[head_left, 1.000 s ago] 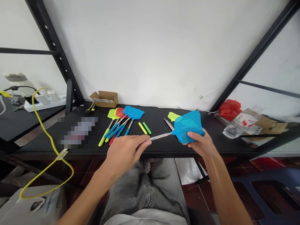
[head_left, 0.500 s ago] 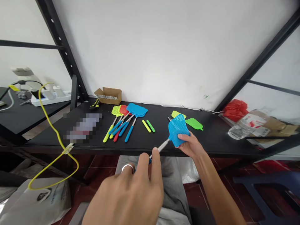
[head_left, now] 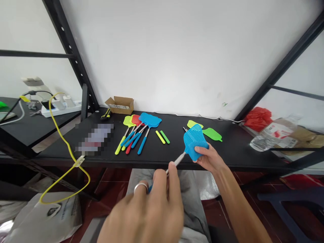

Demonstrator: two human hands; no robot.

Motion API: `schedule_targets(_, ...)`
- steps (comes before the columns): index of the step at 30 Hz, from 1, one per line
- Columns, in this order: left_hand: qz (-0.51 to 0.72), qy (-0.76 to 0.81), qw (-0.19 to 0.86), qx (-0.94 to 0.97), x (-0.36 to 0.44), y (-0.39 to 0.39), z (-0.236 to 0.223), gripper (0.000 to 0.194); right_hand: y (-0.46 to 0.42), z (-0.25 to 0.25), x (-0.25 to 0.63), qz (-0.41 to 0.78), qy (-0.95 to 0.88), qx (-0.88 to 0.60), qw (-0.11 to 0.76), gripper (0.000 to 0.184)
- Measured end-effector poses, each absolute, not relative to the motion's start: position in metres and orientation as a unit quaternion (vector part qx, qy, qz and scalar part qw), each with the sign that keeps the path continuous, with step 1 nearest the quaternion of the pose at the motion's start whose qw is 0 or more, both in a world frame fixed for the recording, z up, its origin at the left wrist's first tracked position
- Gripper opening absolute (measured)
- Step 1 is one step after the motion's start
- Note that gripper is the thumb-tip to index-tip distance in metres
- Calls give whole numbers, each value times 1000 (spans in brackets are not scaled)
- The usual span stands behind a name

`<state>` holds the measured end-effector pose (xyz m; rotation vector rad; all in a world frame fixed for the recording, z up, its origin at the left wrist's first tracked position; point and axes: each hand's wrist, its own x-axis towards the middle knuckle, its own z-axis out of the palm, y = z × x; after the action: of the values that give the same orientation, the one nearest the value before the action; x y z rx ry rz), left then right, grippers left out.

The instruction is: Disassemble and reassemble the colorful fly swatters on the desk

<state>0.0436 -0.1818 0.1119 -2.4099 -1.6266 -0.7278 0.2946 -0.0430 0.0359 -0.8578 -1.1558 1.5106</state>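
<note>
Swatters (head_left: 153,121) lie fanned at centre left, while at bottom centre the left hand (head_left: 149,216) bends its fingers over the shaft (head_left: 180,158) of a blue swatter (head_left: 192,152), their closure hidden. Right of centre, the right hand (head_left: 211,159) clamps the head (head_left: 193,133) between thumb and fingers in apparent two-handed handling; the next move likely calls for keeping head and shaft aligned.

Blue swatter (head_left: 193,136): handle (head_left: 150,189) mostly hidden by blurred left hand (head_left: 149,209); pixelated patch (head_left: 97,137) unreadable.
</note>
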Motion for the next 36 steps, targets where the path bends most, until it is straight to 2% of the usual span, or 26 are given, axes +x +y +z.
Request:
schedule_targets(2, -202, -552, 77, -806, 35, -159, 114, 49, -43, 37, 294, 625, -464, -358, 516, 22)
schedule_targets(5, -177, -564, 44, -805, 20, -119, 117, 33, -42, 40, 293, 642, -442, -342, 526, 22)
schedule_targets(9, -223, -630, 50, -742, 6, -78, 109, 34, -39, 39, 294, 663, -445, -335, 501, 47)
schedule_targets(11, -221, -648, 61, -727, 2, -63, 97, 39, -37, 37, 295, 654, -454, -345, 497, 52)
schedule_targets(15, -162, -683, 85, -707, -1, -38, 64, 50, -34, 32, 295, 641, -471, -359, 488, 50)
schedule_targets(19, -155, -684, 133, -700, -2, -22, 39, 54, -32, 30, 291, 610, -494, -403, 471, 48)
schedule_targets(26, -168, -632, 121, -747, 6, -21, 25, 38, -25, 16, 285, 525, -575, -459, 428, 47)
schedule_targets(30, -154, -582, 112, -790, 13, -21, 12, 40, -22, 9, 284, 489, -609, -464, 418, 44)
schedule_targets(33, -147, -578, 106, -795, 16, -19, 1, 51, -21, 11, 291, 369, -640, -507, 444, 36)
schedule_targets(36, -157, -600, 123, -775, 19, -18, -6, 58, -19, 15, 307, 121, -654, -608, 434, 29)
